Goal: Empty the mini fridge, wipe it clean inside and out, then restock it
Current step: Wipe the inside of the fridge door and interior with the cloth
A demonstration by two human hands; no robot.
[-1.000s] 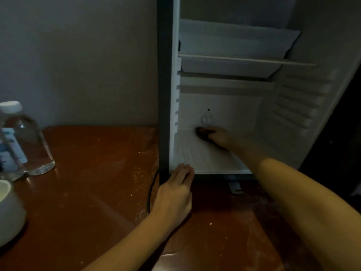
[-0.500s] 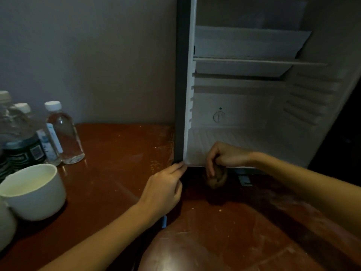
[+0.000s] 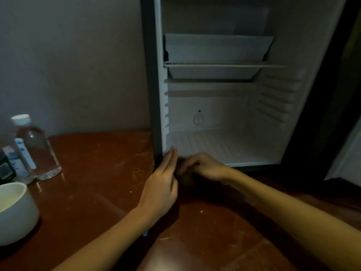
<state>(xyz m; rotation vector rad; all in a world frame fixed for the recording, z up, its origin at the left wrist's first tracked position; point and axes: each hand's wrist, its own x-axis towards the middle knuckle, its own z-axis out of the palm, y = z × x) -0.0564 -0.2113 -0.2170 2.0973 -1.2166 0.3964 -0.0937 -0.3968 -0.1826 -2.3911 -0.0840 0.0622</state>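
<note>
The right hand (image 3: 207,169) curls its fingers over a small dark lump (image 3: 186,179) and grips it. The lump is blurry, so I cannot tell if it is a cloth or a sponge. It sits under the fingers, at about 8 o'clock from the hand's middle. It is pressed low against the front bottom edge of the mini fridge (image 3: 149,75).

The left hand (image 3: 162,188) is flat with straight fingers and grips nothing. Its fingertips (image 3: 172,153) touch the fridge's bottom left front corner. The lump is just beside this hand, at its 3 o'clock.

The fridge fills the view from 12 to 3 o'clock. It stands on a red-brown table (image 3: 97,173). Inside, up high, there is a thin shelf (image 3: 224,65) with a white tray (image 3: 214,48) on it. A round dial (image 3: 198,119) sits on the back wall, above the ribbed floor.

At 9 o'clock a water bottle (image 3: 37,151) with a white cap stands on the table. It has clear water in it. More bottles (image 3: 15,167) stand close on its left. At 8 o'clock there is a white cup (image 3: 17,216). I cannot tell what is in it.

The fridge stands straight up, so its long side runs from 12 to 6 o'clock. Its open front faces the person. The lump is too blurry to tell which way it points.
</note>
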